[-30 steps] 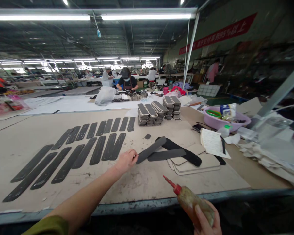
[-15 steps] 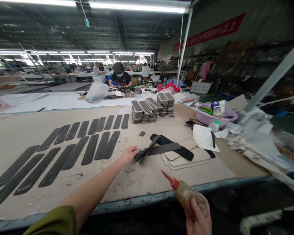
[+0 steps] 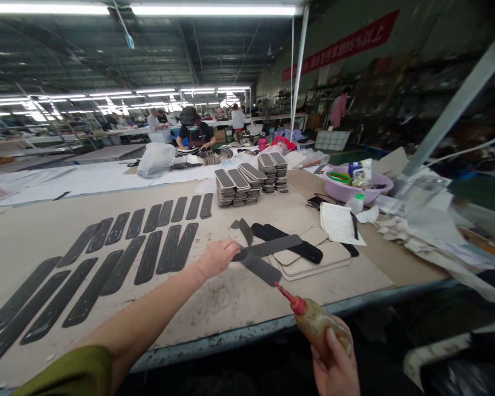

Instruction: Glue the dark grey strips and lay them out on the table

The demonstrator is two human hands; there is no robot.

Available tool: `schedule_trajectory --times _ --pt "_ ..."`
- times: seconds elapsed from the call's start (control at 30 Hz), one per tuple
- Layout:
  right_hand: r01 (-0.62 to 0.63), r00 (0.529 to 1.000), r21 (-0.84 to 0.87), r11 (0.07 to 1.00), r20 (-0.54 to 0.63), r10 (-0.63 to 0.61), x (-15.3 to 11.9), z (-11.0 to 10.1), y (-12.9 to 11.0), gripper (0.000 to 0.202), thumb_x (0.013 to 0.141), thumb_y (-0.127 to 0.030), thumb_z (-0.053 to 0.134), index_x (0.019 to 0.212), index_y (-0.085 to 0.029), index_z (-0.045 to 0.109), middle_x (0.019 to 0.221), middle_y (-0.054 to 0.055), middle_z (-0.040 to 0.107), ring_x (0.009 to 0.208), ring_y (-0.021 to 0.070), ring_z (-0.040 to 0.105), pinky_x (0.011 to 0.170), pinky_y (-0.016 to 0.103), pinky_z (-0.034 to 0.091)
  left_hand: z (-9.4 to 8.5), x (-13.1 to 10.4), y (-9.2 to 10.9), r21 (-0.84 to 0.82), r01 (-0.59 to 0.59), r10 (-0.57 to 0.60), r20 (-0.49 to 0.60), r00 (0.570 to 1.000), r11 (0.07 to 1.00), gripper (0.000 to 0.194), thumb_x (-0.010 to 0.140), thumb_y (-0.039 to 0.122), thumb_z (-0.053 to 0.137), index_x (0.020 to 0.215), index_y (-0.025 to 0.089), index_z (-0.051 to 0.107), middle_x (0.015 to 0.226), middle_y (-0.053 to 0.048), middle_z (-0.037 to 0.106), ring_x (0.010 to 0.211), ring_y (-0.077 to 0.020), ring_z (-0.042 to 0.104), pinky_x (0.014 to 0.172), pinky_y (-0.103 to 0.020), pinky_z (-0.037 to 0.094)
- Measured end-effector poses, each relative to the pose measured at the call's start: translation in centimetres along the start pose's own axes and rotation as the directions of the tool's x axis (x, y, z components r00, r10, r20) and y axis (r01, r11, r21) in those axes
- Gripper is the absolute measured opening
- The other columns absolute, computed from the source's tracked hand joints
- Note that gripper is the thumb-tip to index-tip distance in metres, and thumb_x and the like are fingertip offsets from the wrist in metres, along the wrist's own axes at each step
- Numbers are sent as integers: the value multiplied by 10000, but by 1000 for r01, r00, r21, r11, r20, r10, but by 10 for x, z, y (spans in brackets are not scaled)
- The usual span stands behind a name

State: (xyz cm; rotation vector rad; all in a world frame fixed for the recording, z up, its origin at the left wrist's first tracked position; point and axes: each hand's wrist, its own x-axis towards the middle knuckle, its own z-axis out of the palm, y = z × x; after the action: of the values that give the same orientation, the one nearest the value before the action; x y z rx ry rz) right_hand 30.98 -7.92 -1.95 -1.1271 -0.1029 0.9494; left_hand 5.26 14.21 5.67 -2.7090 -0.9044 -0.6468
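My left hand (image 3: 218, 257) is closed on the ends of several dark grey strips (image 3: 260, 268), which fan out to its right over the table. One of them crosses a black rounded strip (image 3: 291, 243) lying on pale rounded panels (image 3: 317, 263). Low in front, my right hand (image 3: 339, 367) grips a yellowish glue bottle (image 3: 319, 327). Its red nozzle points up and left, its tip close to the end of the lowest fanned strip. Left of my left hand, grey strips (image 3: 148, 257) with glossy wet-looking patches lie in two rows.
Stacks of grey-topped pieces (image 3: 247, 184) stand beyond my hands. To the right are an open notebook (image 3: 339, 221), a purple basin (image 3: 338, 190) with odds and ends, and a metal post (image 3: 454, 113). Across the table a person (image 3: 194, 131) works near a plastic bag (image 3: 155, 159).
The strips in my left hand have spread, one now angling down toward the bottle. A small piece on the table is now partly covered by another strip. The right hand keeps its grip.
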Motion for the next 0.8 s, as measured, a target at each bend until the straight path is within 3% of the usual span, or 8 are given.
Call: schedule_trajectory --times 0.1,0.17,0.23,0.33,0.43,0.53,0.63,0.8 --pt "-8 1000 49 999 -24 9 -2 2 -2 577 534 -461 845 1018 -273 592 943 -12 606 820 166 583 581 187 457 7 -1 1 32 -22 21 46 999 999 292 987 272 379 841 144 597 779 -58 639 634 -139 612 574 -231 478" --pt "-10 999 56 998 -31 12 -2 2 -3 569 538 -452 846 1016 -274 594 941 -13 607 811 163 582 560 179 445 3 -4 1 15 101 -100 -61 993 995 271 987 268 386 859 150 594 785 -53 653 644 -135 624 583 -225 490" --pt "-15 999 63 998 -32 17 -2 2 -2 544 559 -445 835 1017 -275 595 940 -13 607 788 157 580 542 179 437 -8 -10 4 -24 203 -203 -223 953 979 227 981 255 409 885 154 588 809 -53 665 693 -136 640 636 -227 512" --pt "0 999 73 997 -44 3 -1 0 0 482 605 -427 803 1012 -275 593 937 -11 603 745 153 578 505 182 420 -28 -29 12 -65 115 -130 -327 936 991 152 960 221 459 941 150 592 863 -66 673 786 -140 649 729 -235 534" --pt "-1 999 89 996 -39 5 -2 -4 -1 470 629 -408 779 1038 -279 587 974 2 600 762 168 590 502 196 433 -36 -58 24 -47 -80 69 -191 979 996 155 954 214 467 968 151 608 905 -72 674 809 -139 641 730 -236 542" --pt "11 998 79 997 56 -16 -7 -7 -4 485 670 -420 749 1100 -278 575 1043 26 595 832 188 600 569 235 487 -30 -87 39 -23 -167 167 -10 986 986 196 962 216 438 921 153 619 871 -57 668 740 -135 619 663 -234 534" --pt "79 985 8 997 155 -79 -13 -7 -5 496 694 -422 747 1124 -263 558 1043 33 597 853 186 601 651 265 515 -20 -107 54 -71 -170 175 61 983 983 199 961 221 445 913 152 626 848 -55 659 733 -139 611 666 -244 534" --pt "177 973 -229 957 189 -135 -22 3 7 581 626 -438 806 1096 -225 540 928 32 621 808 186 605 679 272 510 -16 -124 73 -218 -75 85 35 996 973 209 941 305 511 992 147 638 902 -81 657 810 -168 610 747 -295 542"
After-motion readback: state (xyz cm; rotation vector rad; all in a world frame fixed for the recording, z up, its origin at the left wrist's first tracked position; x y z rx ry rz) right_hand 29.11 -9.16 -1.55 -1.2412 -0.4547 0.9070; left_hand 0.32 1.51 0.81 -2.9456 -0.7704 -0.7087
